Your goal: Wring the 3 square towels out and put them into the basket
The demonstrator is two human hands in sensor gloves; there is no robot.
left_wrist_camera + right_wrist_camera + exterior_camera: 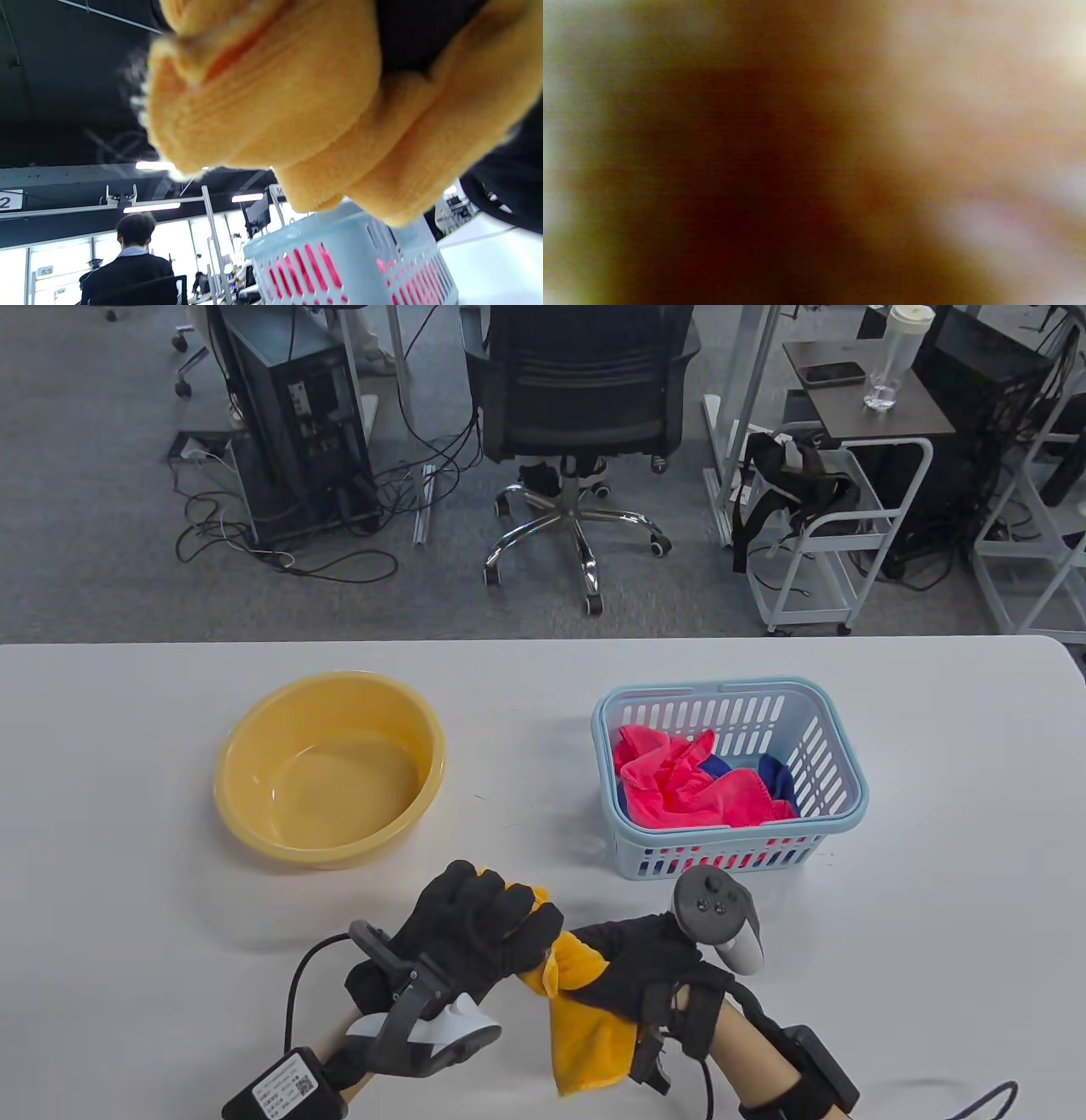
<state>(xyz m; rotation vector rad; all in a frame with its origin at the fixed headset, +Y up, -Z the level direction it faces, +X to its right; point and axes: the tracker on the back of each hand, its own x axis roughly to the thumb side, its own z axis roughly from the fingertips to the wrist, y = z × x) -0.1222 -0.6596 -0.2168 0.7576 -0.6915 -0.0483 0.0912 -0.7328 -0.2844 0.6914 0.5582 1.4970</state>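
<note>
Both gloved hands hold one yellow towel (pixel 585 1035) above the table's near edge. My left hand (pixel 488 920) is curled round its upper end, and my right hand (pixel 636 976) grips the part beside it; a loose flap hangs down between my wrists. In the left wrist view the bunched yellow towel (pixel 271 93) fills the top, with the basket (pixel 352 258) below it. The light blue basket (pixel 836 763) stands to the right and holds a pink towel (pixel 687 785) on top of a dark blue towel (pixel 776 776). The right wrist view is a close blur.
A yellow basin (pixel 254 806) with a little water sits on the left of the white table (pixel 102 780). Beyond the far edge are an office chair (pixel 585 407), a computer tower (pixel 297 424) and a white cart (pixel 836 534). A person (pixel 131 262) is in the left wrist view.
</note>
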